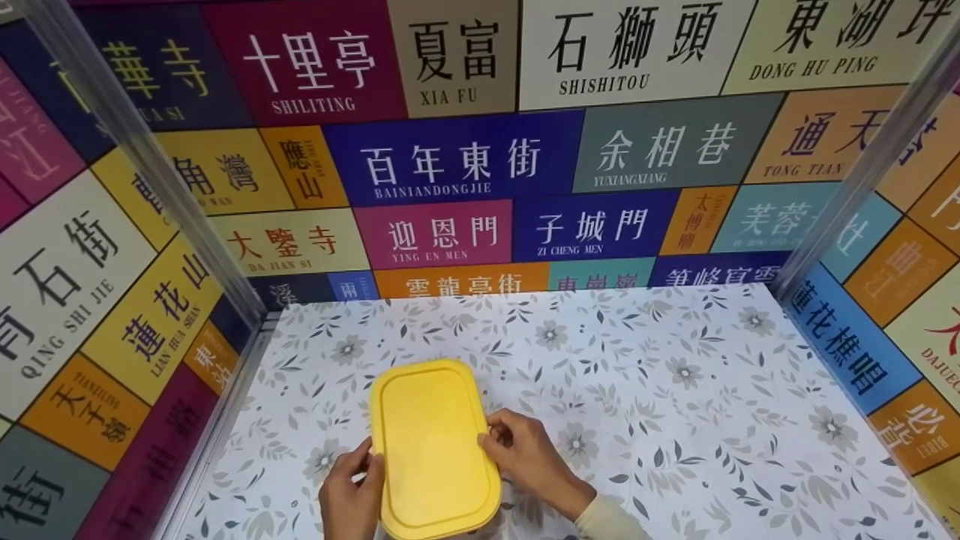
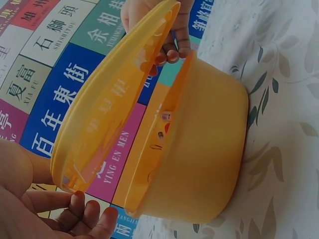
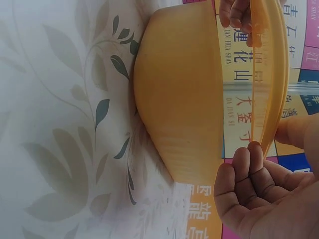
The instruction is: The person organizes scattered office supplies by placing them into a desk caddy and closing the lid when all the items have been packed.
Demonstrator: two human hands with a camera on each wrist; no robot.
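A yellow rectangular lid [image 1: 433, 450] with rounded corners is held up between both hands. My left hand [image 1: 351, 491] pinches its left edge between thumb and fingers, and my right hand [image 1: 531, 459] grips the right edge the same way. Under it a matching yellow plastic container [image 2: 207, 139] stands on the tabletop. A gap shows between the lid and the container rim in both wrist views. Inside the container, several small items [image 2: 166, 116] are partly visible in the left wrist view; their kind cannot be made out. From the head view the lid hides most of the container.
A white tabletop [image 1: 675, 420] with a grey leaf and flower print lies under the container. Colourful panels with Chinese lettering [image 1: 454, 161] rise behind it and on both sides. Clear upright posts [image 1: 161, 172] stand at the back corners.
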